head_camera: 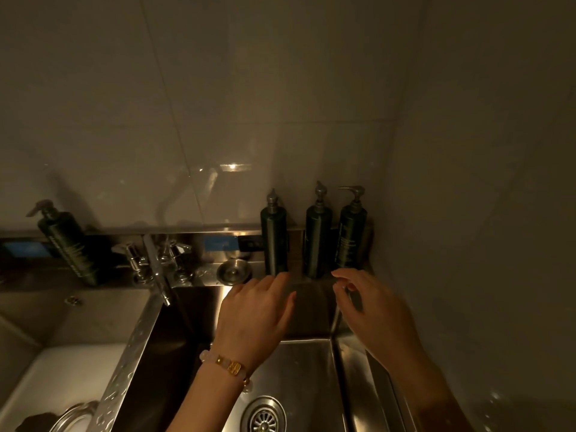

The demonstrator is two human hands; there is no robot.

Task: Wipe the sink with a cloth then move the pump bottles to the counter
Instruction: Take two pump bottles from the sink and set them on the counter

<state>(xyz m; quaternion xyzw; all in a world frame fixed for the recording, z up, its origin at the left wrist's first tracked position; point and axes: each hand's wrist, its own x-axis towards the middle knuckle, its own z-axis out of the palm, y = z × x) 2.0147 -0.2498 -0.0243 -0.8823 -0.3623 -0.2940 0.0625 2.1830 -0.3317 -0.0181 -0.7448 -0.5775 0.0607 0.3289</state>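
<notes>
Three dark green pump bottles stand upright in a row on the back ledge of the steel sink (352, 378): the left bottle (274, 241), the middle bottle (317, 241) and the right bottle (350, 235) in the corner. My left hand (255, 319), with a bead bracelet on the wrist, reaches over the basin with its fingertips just below the left bottle's base. My right hand (371, 310) hovers below the right bottle with fingers spread and curled. Neither hand holds anything. No cloth is in view.
A fourth pump bottle (68, 244) stands on the ledge at the far left. The tap (156, 263) juts over the basin's left corner, with a round metal cap (234, 270) beside it. The drain strainer (265, 416) lies in the basin. Tiled walls close the back and right.
</notes>
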